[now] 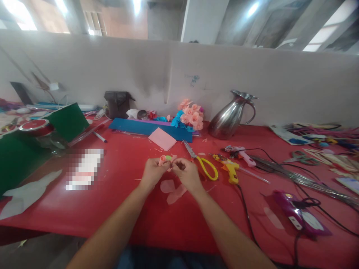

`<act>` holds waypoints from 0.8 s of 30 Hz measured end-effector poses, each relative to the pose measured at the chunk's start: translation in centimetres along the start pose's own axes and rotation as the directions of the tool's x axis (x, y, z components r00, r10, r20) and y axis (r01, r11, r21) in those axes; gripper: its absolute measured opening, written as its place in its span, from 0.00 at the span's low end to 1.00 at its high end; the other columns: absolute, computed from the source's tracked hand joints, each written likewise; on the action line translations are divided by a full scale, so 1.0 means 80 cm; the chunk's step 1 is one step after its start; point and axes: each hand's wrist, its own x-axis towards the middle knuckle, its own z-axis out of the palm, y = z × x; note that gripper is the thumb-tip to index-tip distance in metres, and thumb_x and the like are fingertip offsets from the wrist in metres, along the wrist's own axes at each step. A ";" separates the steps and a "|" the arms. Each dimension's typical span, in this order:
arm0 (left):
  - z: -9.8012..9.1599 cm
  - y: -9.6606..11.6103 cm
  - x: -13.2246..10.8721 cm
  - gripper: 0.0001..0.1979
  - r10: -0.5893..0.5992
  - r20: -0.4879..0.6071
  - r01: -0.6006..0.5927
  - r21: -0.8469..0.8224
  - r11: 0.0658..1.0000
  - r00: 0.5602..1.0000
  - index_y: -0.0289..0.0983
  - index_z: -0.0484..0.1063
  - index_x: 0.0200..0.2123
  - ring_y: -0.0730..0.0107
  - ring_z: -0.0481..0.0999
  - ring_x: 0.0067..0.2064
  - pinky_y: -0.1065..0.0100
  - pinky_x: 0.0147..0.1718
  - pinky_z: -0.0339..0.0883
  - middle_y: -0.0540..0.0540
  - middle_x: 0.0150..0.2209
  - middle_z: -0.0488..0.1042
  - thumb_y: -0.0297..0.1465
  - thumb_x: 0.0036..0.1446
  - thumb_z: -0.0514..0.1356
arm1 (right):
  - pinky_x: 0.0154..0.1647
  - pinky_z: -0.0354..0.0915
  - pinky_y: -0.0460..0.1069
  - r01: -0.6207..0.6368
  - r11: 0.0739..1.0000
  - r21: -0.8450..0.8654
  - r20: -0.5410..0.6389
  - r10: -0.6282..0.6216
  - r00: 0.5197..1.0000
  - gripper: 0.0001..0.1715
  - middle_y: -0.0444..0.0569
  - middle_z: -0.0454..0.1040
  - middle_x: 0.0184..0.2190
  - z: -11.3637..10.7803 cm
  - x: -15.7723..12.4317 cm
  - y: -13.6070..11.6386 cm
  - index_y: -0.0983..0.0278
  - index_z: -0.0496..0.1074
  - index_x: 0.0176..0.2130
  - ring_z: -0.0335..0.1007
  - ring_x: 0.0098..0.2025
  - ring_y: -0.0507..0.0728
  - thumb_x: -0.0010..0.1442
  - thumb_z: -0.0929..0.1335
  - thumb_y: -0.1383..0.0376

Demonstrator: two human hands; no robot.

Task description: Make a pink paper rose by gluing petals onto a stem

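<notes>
Just above the red table, my left hand [153, 172] is closed on a small pink paper flower [162, 160], rolled at its tip, with a bit of green beside it. The fingers of my right hand [187, 172] pinch at the flower's right side, on what looks like a pink paper petal; their tips partly hide it. Below my hands lie loose pink petals [167, 186]. Beyond them rests a pink paper sheet [162, 139]. Yellow-handled scissors [208, 169] lie close to my right hand, beside a yellow glue gun [232, 172].
A bunch of pink paper flowers [193, 117] lies at the back beside a steel jug [230, 116]. On the right are a pink glue gun [246, 158], green scissors [304, 158] and a purple extension socket [300, 216] with cords. A tape roll [36, 129] stands left.
</notes>
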 end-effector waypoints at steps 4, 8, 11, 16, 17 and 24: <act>0.002 0.003 0.000 0.09 -0.041 0.030 0.043 -0.071 0.997 0.999 0.31 0.74 0.21 0.73 0.67 0.26 0.73 0.26 0.59 0.48 0.21 0.70 0.32 0.43 0.59 | 0.31 0.65 0.48 0.001 0.999 0.049 -0.017 -0.001 1.000 0.08 0.46 0.74 0.24 0.000 0.000 0.001 0.64 0.67 0.27 0.71 0.28 0.55 0.51 0.66 0.60; 0.003 0.001 0.000 0.10 -0.046 0.025 0.048 -0.066 0.997 0.999 0.32 0.74 0.20 0.71 0.68 0.26 0.72 0.27 0.60 0.48 0.20 0.71 0.34 0.41 0.61 | 0.31 0.65 0.48 0.004 0.997 0.080 -0.033 -0.001 0.999 0.09 0.45 0.73 0.25 0.001 0.001 0.000 0.63 0.66 0.28 0.71 0.28 0.54 0.50 0.66 0.59; 0.002 -0.001 0.002 0.11 -0.052 0.013 0.052 -0.044 0.998 0.999 0.32 0.74 0.20 0.71 0.69 0.26 0.72 0.26 0.59 0.47 0.21 0.72 0.36 0.41 0.62 | 0.29 0.63 0.47 -0.013 1.000 0.024 -0.061 0.014 0.998 0.08 0.44 0.72 0.22 -0.001 0.003 0.002 0.63 0.66 0.26 0.68 0.25 0.53 0.50 0.65 0.60; -0.005 -0.010 0.011 0.10 -0.143 -0.109 0.147 0.030 0.989 0.984 0.32 0.76 0.22 0.70 0.69 0.25 0.72 0.25 0.58 0.49 0.20 0.71 0.35 0.39 0.63 | 0.28 0.59 0.45 -0.046 0.996 0.074 -0.254 0.063 0.965 0.07 0.41 0.69 0.21 -0.011 0.011 0.005 0.64 0.66 0.25 0.63 0.24 0.51 0.47 0.66 0.62; -0.007 -0.013 0.014 0.10 -0.172 -0.123 0.179 0.048 0.983 0.977 0.32 0.76 0.22 0.70 0.69 0.25 0.72 0.25 0.58 0.49 0.19 0.71 0.35 0.38 0.63 | 0.26 0.57 0.45 -0.060 0.991 0.123 -0.300 0.095 0.949 0.07 0.40 0.68 0.20 -0.014 0.014 0.005 0.64 0.66 0.25 0.62 0.23 0.50 0.47 0.66 0.62; -0.015 -0.025 0.020 0.15 -0.119 -0.247 0.158 0.147 0.976 0.962 0.33 0.78 0.32 0.63 0.73 0.32 0.69 0.29 0.61 0.45 0.27 0.76 0.35 0.39 0.64 | 0.19 0.48 0.43 -0.117 0.944 0.308 -0.367 0.231 0.901 0.07 0.36 0.60 0.15 -0.026 0.020 -0.002 0.63 0.63 0.23 0.51 0.18 0.47 0.45 0.66 0.63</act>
